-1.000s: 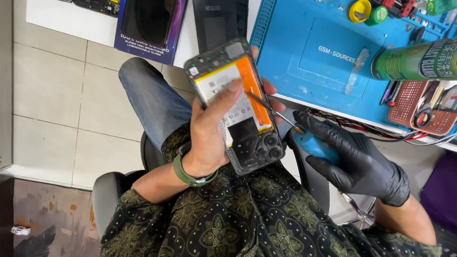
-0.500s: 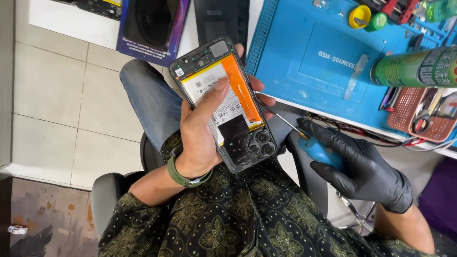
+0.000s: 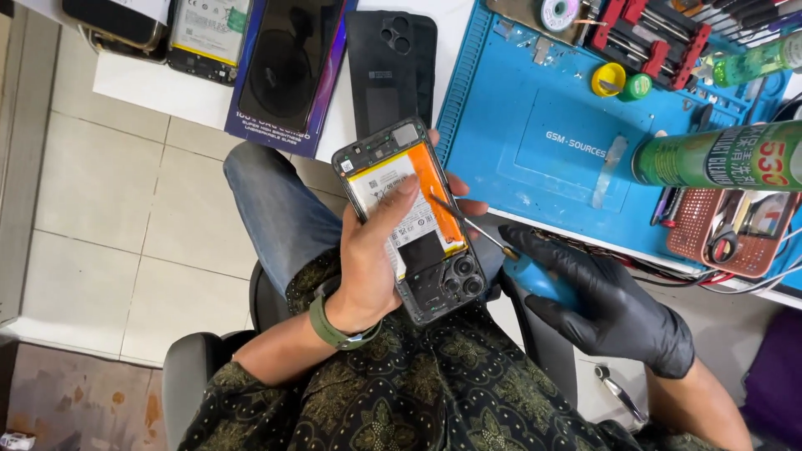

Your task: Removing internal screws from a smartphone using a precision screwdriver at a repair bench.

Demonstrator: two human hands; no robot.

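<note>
Left hand (image 3: 372, 267) cradles opened phone (image 3: 413, 221); gloved right hand (image 3: 606, 305) angles screwdriver (image 3: 501, 255) onto it.

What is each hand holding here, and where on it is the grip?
The left hand holds the opened phone around its lower half, thumb across the battery. The gloved right hand grips the screwdriver by its blue handle, tip at the phone's edge.

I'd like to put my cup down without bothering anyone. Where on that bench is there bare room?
The middle of the blue mat is bare, between the black phone cover and the green spray can. A white strip of table lies free below the boxed phones. The tool rack corner is crowded.
</note>
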